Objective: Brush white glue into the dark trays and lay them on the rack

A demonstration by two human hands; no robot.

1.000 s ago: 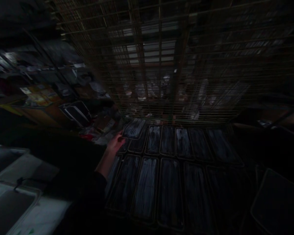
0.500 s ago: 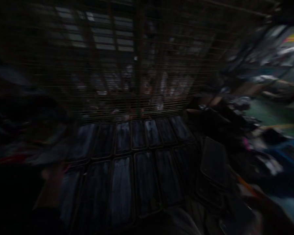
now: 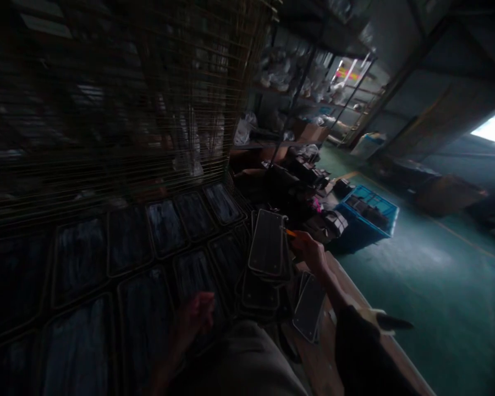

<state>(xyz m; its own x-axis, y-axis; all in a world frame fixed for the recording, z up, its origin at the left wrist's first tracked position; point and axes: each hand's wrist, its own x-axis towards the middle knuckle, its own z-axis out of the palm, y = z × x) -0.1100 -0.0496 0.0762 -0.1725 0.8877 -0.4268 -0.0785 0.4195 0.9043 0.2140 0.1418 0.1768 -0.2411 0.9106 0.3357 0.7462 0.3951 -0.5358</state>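
The right hand point(image 3: 309, 250) reaches forward to a dark rectangular panel with a pale rim point(image 3: 266, 242), which stands tilted over a stack of like panels point(image 3: 259, 294) at the right end of the work surface. Its fingers point(image 3: 297, 237) are bent round the panel's upper right edge and grip it; a small orange bit shows at the fingertips, too small to name. The left hand point(image 3: 196, 314) hangs low and near the body, just above the laid-out panels point(image 3: 165, 225), its fingers loosely curled; in the dimness and blur I cannot tell whether it has hold of anything. Those panels lie flat, edge to edge, in 2 rows that run away to the left. Behind them rises a wire rack point(image 3: 119, 110). Just below the right wrist another pale-rimmed panel point(image 3: 309, 308) lies on the wooden bench edge point(image 3: 355, 308). Beyond, on the green floor point(image 3: 429, 286), sits a blue crate point(image 3: 369, 217), well apart from both hands.
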